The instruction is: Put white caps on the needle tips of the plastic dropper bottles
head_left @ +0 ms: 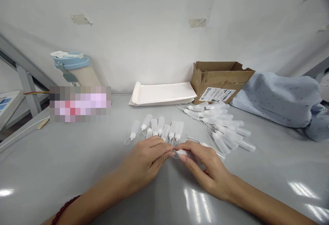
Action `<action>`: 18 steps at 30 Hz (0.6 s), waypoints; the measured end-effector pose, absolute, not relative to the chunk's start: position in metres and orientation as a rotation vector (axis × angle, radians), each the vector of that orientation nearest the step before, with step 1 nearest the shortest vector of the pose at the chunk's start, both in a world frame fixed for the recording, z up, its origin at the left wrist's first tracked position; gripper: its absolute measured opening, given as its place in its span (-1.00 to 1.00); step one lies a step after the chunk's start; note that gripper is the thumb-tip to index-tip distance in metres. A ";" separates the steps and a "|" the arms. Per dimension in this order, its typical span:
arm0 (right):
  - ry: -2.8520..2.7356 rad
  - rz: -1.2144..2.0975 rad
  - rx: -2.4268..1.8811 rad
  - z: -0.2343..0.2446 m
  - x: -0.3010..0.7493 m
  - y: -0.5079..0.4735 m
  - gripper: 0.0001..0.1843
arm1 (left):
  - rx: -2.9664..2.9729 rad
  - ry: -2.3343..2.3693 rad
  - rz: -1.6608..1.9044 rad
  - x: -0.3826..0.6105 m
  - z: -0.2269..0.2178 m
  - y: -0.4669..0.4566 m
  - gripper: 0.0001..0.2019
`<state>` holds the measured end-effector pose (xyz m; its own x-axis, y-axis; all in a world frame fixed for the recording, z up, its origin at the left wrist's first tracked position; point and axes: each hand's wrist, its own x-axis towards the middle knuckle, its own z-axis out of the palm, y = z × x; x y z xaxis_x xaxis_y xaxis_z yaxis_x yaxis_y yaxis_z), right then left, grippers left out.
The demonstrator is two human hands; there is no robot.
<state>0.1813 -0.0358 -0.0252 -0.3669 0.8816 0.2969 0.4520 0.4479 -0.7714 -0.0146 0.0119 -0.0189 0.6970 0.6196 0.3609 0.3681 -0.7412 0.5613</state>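
Between the fingers of my right hand [208, 166] is a small squeeze dropper bottle [182, 152], lying sideways with its white neck pointing left. My left hand [151, 156] pinches at the neck end, where the bottle's thin cap strap [175, 155] meets the fingertips; the exact grip is partly hidden. Just beyond my left hand lies a group of similar translucent bottles [154, 126], some with looped straps. To the right, a larger pile of such bottles [226, 125] is spread out, caps mostly facing left.
An open cardboard box [223, 77] with a label stands at the back, beside a stack of white padded envelopes [164, 93]. Light blue cloth [277, 98] lies at the right. A blue-lidded tumbler [82, 71] stands at the left behind a blurred-out patch. All rest on a grey table [102, 190].
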 end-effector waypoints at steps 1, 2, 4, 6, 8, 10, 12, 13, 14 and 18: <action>-1.989 0.772 -1.117 -0.025 0.181 -0.036 -0.82 | 2.458 0.755 0.755 -0.015 -0.019 0.012 -0.79; -1.991 0.773 -1.121 -0.025 0.181 -0.036 -0.82 | 2.463 0.747 0.761 -0.015 -0.020 0.012 -0.79; -1.992 0.780 -1.123 -0.024 0.181 -0.036 -0.82 | 2.472 0.731 0.770 -0.015 -0.020 0.011 -0.79; -1.986 0.792 -1.125 -0.023 0.181 -0.036 -0.81 | 2.482 0.713 0.768 -0.014 -0.020 0.011 -0.79; -1.978 0.811 -1.136 -0.022 0.182 -0.035 -0.80 | 2.489 0.694 0.765 -0.014 -0.020 0.012 -0.79; -1.970 0.821 -1.151 -0.021 0.182 -0.035 -0.80 | 2.496 0.674 0.765 -0.014 -0.020 0.012 -0.78; -1.968 0.823 -1.156 -0.020 0.182 -0.035 -0.79 | 2.503 0.664 0.766 -0.014 -0.020 0.013 -0.79; -1.968 0.824 -1.156 -0.020 0.182 -0.035 -0.79 | 2.505 0.662 0.765 -0.014 -0.020 0.013 -0.79; -1.969 0.825 -1.156 -0.020 0.182 -0.035 -0.79 | 2.508 0.660 0.767 -0.014 -0.020 0.013 -0.79; -1.984 0.835 -1.167 -0.020 0.182 -0.035 -0.79 | 2.520 0.655 0.744 -0.015 -0.021 0.013 -0.79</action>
